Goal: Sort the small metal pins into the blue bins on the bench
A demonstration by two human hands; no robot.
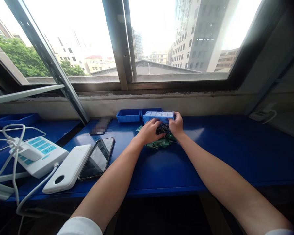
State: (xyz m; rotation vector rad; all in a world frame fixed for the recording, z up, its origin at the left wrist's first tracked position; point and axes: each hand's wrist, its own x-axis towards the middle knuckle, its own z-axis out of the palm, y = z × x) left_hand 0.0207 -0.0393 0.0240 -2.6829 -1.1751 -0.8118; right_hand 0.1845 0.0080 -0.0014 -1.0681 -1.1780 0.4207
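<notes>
A light-blue plastic bin (158,115) is tipped on its side above the blue table, its ribbed outer face turned up. My right hand (176,124) grips the bin's right end, thumb in front and fingers behind. My left hand (150,131) lies at the bin's mouth, its fingers and thumb curled round a clump of small dark parts (162,129), too small to identify. Under both hands spreads a pile of green pieces (159,143) that look like small circuit boards, partly covered by the hands.
Behind the tipped bin stand two blue bins, one plainly visible (128,116). To the left lie a smartphone (98,159), a white power bank (68,168), a pixelated dark object (100,126) and a power strip (40,155) with looping cables. A metal shelf post (51,58) rises at left.
</notes>
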